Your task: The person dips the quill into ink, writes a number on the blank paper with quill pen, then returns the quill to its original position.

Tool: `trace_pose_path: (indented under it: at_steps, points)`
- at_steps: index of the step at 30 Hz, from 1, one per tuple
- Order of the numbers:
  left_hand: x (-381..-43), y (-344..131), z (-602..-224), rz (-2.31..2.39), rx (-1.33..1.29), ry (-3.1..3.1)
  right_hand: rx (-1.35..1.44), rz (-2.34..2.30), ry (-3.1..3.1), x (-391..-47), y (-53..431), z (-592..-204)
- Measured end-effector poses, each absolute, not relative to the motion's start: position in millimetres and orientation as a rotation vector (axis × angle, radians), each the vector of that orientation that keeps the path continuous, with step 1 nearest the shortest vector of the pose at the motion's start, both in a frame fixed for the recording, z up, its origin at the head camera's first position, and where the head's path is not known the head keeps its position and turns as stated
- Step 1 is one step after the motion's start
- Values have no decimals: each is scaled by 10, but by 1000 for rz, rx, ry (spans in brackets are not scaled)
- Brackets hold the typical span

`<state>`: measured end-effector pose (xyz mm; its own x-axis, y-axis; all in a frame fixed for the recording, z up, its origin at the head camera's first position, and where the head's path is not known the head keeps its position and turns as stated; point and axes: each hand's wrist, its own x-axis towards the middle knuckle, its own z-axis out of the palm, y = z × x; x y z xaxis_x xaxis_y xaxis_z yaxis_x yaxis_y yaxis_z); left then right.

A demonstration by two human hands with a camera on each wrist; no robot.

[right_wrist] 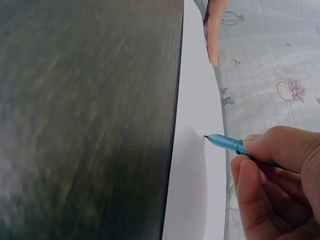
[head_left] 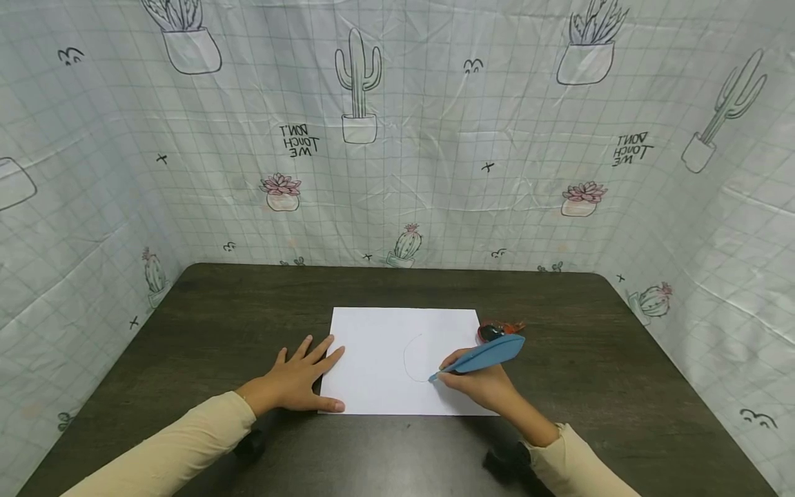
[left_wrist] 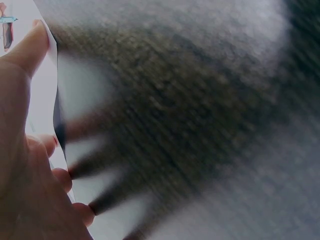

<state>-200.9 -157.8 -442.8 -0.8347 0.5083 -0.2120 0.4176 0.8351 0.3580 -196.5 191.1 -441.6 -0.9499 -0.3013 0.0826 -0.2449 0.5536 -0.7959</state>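
A white sheet of paper lies on the dark table, with a thin open curve drawn near its middle. My right hand pinches a blue feather-shaped pen, its tip on the paper at the curve's lower end. In the right wrist view the pen's blue barrel shows between thumb and fingers, the dark tip at the paper. My left hand rests with spread fingers on the table, its thumb and fingertips over the paper's left edge. The left wrist view shows the thumb on the sheet.
Just beyond the right hand, a small red and black object sits by the paper's right edge, partly behind the feather. The dark wooden table is bordered by a white curtain printed with cacti and a grid.
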Motion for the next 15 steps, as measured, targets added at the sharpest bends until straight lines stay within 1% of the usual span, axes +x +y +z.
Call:
trace_pose_path:
  at_steps: [15]
  points:
    - [-2001,-1566,-4402,416,690,2723,-231,-1442,2780,-2038,1978,-4475]
